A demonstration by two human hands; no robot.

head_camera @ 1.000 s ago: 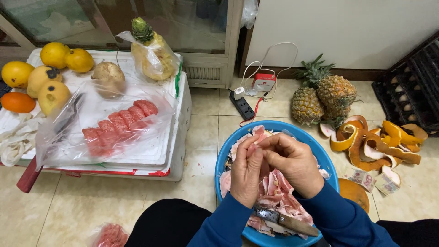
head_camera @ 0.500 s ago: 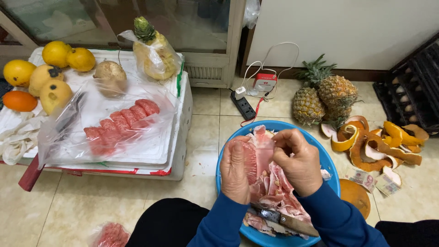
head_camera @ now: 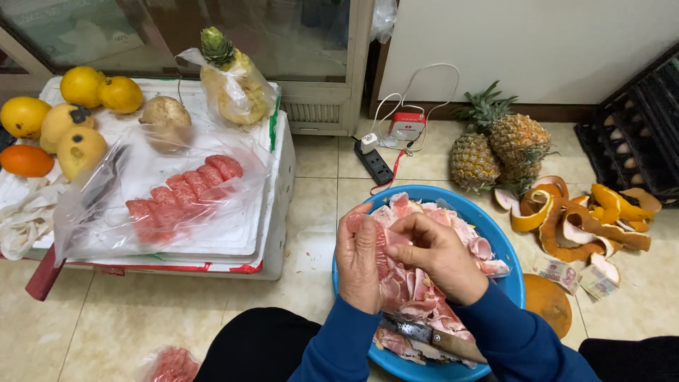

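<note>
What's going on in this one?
A person works over a blue basin on the floor. Both hands, left and right, hold a pink pomelo segment and pick at its membrane. The basin holds pink scraps and a knife. Peeled segments lie bagged on a white foam box, two pineapples and orange peel beside.

The basin [head_camera: 506, 247] sits on the floor before the person, peel scraps and a knife [head_camera: 431, 338] in it. Left stands a foam box [head_camera: 276, 163] (bagged segments [head_camera: 182, 194] on top); behind right, two pineapples [head_camera: 495, 148]; right, rinds [head_camera: 587, 219].
</note>
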